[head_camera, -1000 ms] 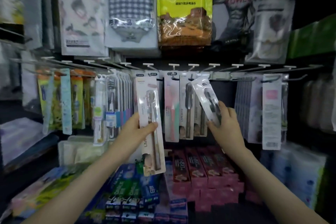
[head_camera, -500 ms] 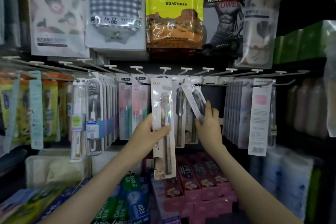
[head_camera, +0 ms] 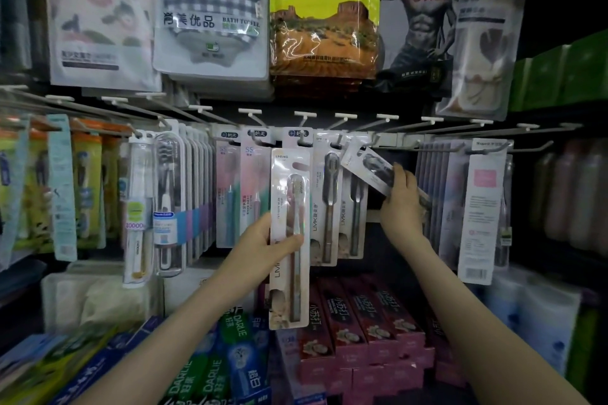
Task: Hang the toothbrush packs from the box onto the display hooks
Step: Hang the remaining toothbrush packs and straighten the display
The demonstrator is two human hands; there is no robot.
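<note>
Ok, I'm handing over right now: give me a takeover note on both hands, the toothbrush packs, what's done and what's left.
Left hand grips an upright pale pink card pack, light toothbrush, unhung.
Right hand holds a tilted white card pack, dark toothbrush, top at a metal display hook; threading unclear.
Done: two dark-brush packs hang beside it.
Left: seat the tilted pack, hang the pink one.

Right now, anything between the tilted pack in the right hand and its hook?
Nothing visible. The right hand holds the tilted pack with its top end at the hook, in front of the hanging packs. Whether its hole has caught cannot be told.
</note>
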